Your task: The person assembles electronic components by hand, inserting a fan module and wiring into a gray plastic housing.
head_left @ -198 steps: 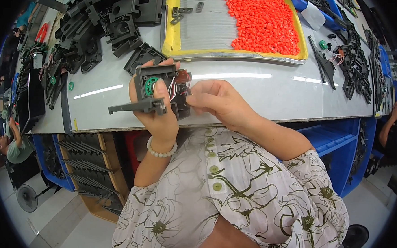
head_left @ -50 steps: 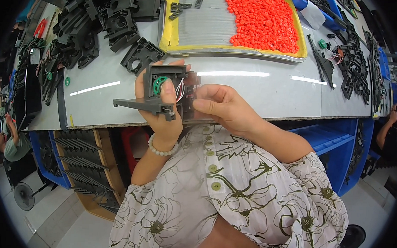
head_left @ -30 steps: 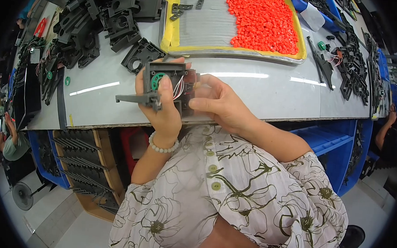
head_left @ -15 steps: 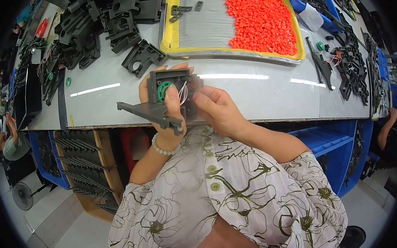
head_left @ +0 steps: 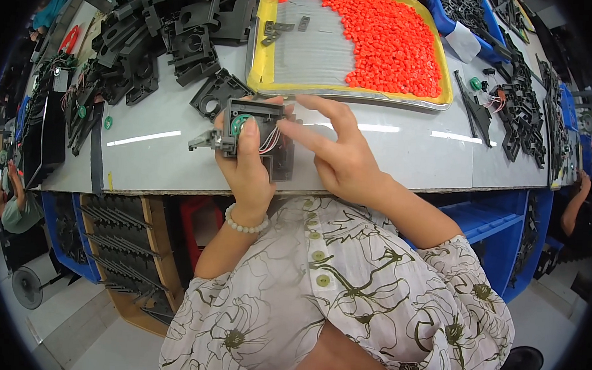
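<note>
My left hand (head_left: pixel 249 159) grips a dark grey plastic housing (head_left: pixel 254 108) above the table's front edge. Its thumb presses on a green round slotted part (head_left: pixel 241 123) seated inside. Thin white and red wires (head_left: pixel 269 141) run along the housing's right side. With one fingertip at the upper end of these wires, my right hand (head_left: pixel 351 154) has its fingers apart, another finger stretched above the housing's right edge. A grey arm-like piece (head_left: pixel 204 141) sticks out at the housing's left. Whether the right fingertip presses the wires or the plastic is too small to tell.
A yellow-rimmed tray (head_left: pixel 266 56) with many small red pieces (head_left: pixel 397 46) stands behind the hands. Grey housings (head_left: pixel 125 59) are heaped at the left, black parts (head_left: pixel 521 103) at the right. A loose green disc (head_left: pixel 108 122) lies on the left tabletop.
The long grey arm that reached out over my left wrist has swung up and left against the housing. My right hand has shifted from gripping the housing's right side to spread fingers at the wires.
</note>
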A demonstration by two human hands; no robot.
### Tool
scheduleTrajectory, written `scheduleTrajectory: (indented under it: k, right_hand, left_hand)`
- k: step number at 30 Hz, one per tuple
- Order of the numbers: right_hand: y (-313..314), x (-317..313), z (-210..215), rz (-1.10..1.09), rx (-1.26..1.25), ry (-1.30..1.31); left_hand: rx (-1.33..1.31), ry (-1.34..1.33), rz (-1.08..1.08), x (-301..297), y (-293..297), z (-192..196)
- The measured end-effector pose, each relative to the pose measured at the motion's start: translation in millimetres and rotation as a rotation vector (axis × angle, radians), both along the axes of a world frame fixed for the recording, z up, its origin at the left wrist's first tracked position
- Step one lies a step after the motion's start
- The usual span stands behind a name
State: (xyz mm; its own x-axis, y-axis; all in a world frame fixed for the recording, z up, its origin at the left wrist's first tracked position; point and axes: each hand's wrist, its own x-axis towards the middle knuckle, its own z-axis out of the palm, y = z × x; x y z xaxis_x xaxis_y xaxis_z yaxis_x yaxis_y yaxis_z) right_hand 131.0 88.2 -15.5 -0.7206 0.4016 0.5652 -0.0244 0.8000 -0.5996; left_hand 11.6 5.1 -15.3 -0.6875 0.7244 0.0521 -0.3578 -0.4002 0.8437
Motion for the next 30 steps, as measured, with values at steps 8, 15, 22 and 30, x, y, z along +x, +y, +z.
scheduleTrajectory:
  k: [8,15,22,30]
  right_hand:
    - [-6,-11,2,-0.054,0.154,-0.101]
    - [0,-12,-3,-0.005,0.038,-0.101]
    - [5,-5,-4,-0.011,-0.007,-0.067]
    - [9,1,-8,0.020,-0.015,-0.030]
  left_hand:
    - [-0.011,0.267,0.057,-1,-2,-7]
    - [-0.060,0.178,0.057,-6,-2,-17]
    - [-0.005,0.014,-0.043,2,6,-2]
    - [-0.131,-0.003,-0.032,6,9,-13]
